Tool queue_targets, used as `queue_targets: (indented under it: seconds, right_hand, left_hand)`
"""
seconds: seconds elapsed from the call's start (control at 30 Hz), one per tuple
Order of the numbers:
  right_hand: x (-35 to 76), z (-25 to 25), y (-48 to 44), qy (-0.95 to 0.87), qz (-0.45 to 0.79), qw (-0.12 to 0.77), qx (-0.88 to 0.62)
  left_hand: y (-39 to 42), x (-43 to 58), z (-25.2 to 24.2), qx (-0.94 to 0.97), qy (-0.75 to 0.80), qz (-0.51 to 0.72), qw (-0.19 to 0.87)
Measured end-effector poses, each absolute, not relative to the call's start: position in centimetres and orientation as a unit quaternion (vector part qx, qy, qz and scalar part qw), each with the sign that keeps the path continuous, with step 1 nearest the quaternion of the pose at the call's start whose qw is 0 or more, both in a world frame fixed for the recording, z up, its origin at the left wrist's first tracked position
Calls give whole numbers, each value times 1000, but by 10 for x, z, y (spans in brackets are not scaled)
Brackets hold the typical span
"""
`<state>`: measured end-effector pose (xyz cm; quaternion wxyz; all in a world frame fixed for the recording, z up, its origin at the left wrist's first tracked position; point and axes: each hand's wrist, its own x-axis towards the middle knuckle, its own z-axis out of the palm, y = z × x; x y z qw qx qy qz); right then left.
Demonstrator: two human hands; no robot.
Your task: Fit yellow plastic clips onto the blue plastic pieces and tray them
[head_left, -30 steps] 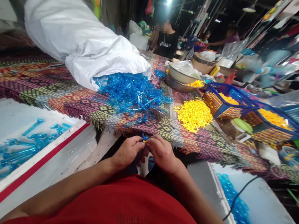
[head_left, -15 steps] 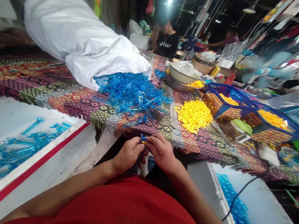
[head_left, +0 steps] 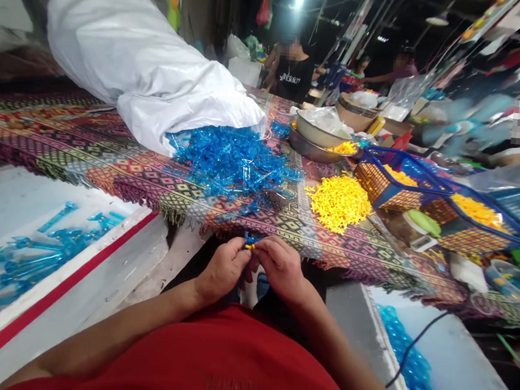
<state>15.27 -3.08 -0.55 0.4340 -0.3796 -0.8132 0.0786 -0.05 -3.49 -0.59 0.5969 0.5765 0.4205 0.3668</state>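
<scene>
Just off the table's near edge, my left hand pinches a small blue piece. My right hand meets it from the other side, its fingers closed on a small yellow piece that touches the blue one. Fingertips hide part of both pieces. Beyond my hands, a pile of clear blue plastic parts spills from a white sack onto the patterned cloth. To its right lies a heap of small yellow parts.
White foam boxes with blue parts stand at left and right. Blue baskets of yellow parts, stacked bowls and a fan are at the right. A dark cable crosses the right box. People are in the background.
My hands stay together in nearly the same place; the fingers of my right hand have shifted slightly around the small pieces. The view has moved a little.
</scene>
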Motion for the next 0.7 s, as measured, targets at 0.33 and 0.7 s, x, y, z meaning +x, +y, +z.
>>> queue_targets:
  seconds: [0.33,0.7]
  right_hand:
    - [152,-9,-33,-814,48,430,-387]
    - [154,-7,-31,-849,-3,374,-373]
  left_hand:
    - [-35,0,-6,597,445,379,549]
    - [-33,-3,-7,515,356,402,668]
